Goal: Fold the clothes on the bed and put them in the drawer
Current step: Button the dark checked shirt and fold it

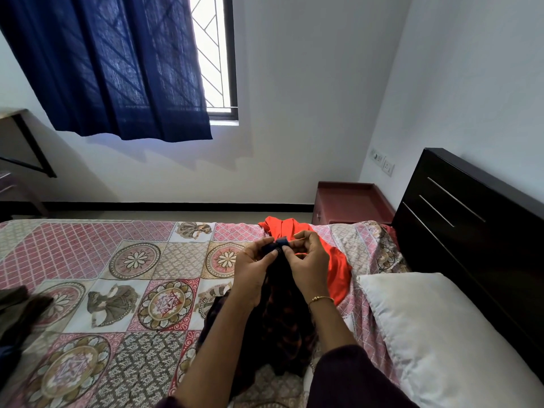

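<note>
Fingers (266,254) of your left hand (253,266) curl round the top edge of a dark garment (279,325), and your right hand (307,260) pinches that same edge between thumb and forefinger just beside them, so both hands hold the cloth up close together over the bed (88,260). A small blue patch shows at the gathered top between your thumbs. The garment is dark with a faint reddish check; it hangs down from your hands and its lower part piles on the bedspread near the bed's near edge, between your forearms.

Going from the left: at the left edge of the bed lies a heap of dark clothes (17,313), well apart from your hands. The patterned bedspread runs bare across the middle. Just behind your hands, toward the far edge of the bed, lies an orange garment (338,266), crumpled, reaching from the far edge down past your right hand. Your right wrist wears a thin gold bangle (321,299). At the bed's right end a white pillow (435,334) rests against the dark headboard (471,219). Beyond the far right corner of the bed stands a reddish bedside cabinet (350,201) against the wall, with a small knob on its front.
</note>
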A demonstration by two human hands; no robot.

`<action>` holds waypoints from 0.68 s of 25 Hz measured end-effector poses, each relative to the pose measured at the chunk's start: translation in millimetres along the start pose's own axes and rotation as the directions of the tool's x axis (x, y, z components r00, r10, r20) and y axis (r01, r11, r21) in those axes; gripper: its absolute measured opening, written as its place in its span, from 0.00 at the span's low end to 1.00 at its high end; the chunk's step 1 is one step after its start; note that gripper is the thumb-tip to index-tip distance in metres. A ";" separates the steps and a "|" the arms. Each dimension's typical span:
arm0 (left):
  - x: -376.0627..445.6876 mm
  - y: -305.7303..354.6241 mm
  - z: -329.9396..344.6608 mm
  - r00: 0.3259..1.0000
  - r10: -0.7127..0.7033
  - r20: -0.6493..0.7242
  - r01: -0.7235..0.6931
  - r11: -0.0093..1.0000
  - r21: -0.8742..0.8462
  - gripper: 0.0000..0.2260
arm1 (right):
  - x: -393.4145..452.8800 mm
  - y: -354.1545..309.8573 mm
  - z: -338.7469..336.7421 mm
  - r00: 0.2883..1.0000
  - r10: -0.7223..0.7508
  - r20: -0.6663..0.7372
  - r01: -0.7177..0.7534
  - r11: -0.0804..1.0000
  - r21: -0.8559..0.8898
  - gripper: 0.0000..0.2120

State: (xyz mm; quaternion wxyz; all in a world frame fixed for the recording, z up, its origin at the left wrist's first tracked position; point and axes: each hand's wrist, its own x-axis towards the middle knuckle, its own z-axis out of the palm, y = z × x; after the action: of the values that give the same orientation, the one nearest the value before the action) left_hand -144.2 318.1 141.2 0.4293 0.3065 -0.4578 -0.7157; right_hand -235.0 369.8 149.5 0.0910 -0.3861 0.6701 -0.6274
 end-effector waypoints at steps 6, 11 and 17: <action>0.4 0.7 -1.9 0.988 0.131 -0.078 -0.110 0.966 0.234 0.11 | -1.7 1.6 -0.3 0.998 -0.014 0.066 0.013 1.000 0.003 0.11; 1.5 5.0 -3.5 0.962 0.270 -0.045 -0.210 0.835 0.509 0.11 | 2.3 3.7 -7.7 0.965 0.172 0.199 -0.213 0.955 0.208 0.06; -0.2 8.5 -4.3 0.966 0.258 -0.023 -0.210 0.831 0.515 0.16 | 2.3 3.3 -16.1 0.898 0.274 0.344 -0.397 0.841 0.367 0.11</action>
State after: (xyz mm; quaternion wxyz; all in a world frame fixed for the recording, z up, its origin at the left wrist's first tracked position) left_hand -137.6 314.7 147.4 0.4382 0.3828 -0.6440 -0.4967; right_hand -247.7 380.5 150.5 0.3761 -0.3158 0.5538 -0.6724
